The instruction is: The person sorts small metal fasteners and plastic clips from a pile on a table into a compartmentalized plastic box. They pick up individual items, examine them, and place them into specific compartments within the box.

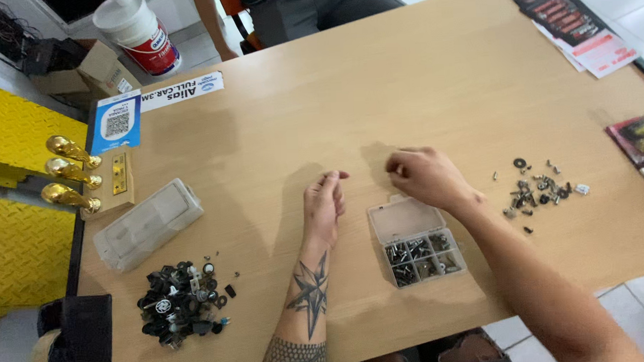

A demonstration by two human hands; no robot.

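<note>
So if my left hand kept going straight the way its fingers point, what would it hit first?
Probably nothing nearby: the left hand points up the picture, across bare wooden table toward the far edge. The right hand sits off to the side, apparently clear of that line.

Left hand (323,206) fingers pinched (tattooed forearm); right hand (423,176) curled.

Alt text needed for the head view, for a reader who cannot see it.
Two bare hands hover over a wooden table: the left hand pinches something tiny, the right hand is curled above an open clear compartment box of small screws. Loose screws and washers lie to the right, a pile of black parts to the left.
</note>
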